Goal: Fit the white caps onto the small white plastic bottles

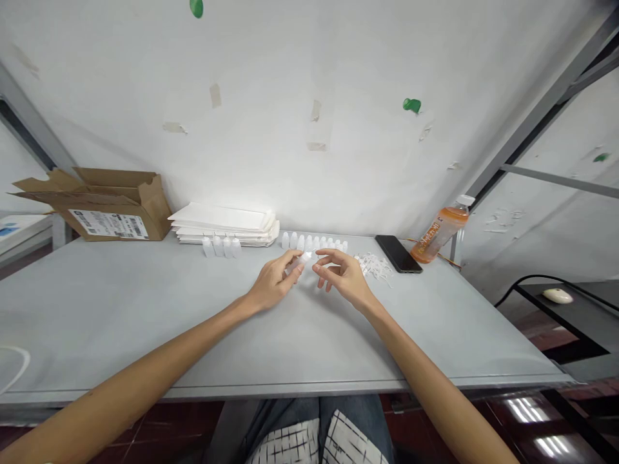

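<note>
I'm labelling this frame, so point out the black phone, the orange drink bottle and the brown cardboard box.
black flat phone (pixel 398 252), head view, screen middle
orange plastic drink bottle (pixel 439 236), head view, label
brown cardboard box (pixel 109 222), head view, front wall

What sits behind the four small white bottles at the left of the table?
Right behind the four small bottles lies a stack of flat white sheets against the wall. The bottles hide the stack's lower front edge.

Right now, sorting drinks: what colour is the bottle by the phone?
Orange, with a white cap: the drink bottle, clearest in the head view.
</note>
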Demonstrator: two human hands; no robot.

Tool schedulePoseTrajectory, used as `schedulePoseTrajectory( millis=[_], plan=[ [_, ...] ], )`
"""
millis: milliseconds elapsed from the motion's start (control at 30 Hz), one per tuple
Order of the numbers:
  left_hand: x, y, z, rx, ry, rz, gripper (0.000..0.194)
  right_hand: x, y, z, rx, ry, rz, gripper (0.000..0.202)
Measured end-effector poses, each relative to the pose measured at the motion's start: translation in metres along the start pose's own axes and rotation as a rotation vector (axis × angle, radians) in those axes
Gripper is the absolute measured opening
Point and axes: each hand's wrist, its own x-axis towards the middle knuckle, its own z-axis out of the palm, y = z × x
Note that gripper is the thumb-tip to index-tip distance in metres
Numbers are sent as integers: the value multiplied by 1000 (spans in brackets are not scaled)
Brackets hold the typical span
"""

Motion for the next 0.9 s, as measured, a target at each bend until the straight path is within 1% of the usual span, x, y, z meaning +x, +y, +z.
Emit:
schedulePoseTrajectory(
  millis=[67, 133, 267, 367, 500, 567, 633, 667, 733, 833, 900],
  plan=[
    [2, -2, 1, 66, 23, 5, 36, 1, 3, 2, -7, -8, 1, 42],
    [3, -3, 1, 92, 35, 12, 37, 1, 5, 4, -8, 2, -11, 40],
    [4, -4, 1, 27, 48, 13, 41, 2, 8, 7, -25, 23, -39, 37],
    [5, -5, -1, 45, 57, 26, 37, 4, 8, 11, -35, 22, -42, 36],
    [9, -3, -9, 185, 72, 66, 36, 14, 1, 13, 30, 23, -45, 33],
    [12, 1, -18, 287, 118, 98, 39, 25, -4, 13, 51, 59, -60, 33],
    [15, 4, -32, 382, 251, 134, 39, 38, -7, 18, 30, 95, -83, 33],
    [17, 5, -40, 415, 337, 143, 39, 44, -7, 22, 4, 108, -91, 33],
    [20, 5, -60, 468, 518, 152, 40, 54, -2, 36, -66, 107, -99, 31],
    [23, -2, -89, 505, 789, 215, 45, 66, 11, 66, -236, 11, -112, 17],
    [24, -9, -105, 520, 918, 227, 48, 73, 20, 88, -329, -58, -118, 9]
  ],
)
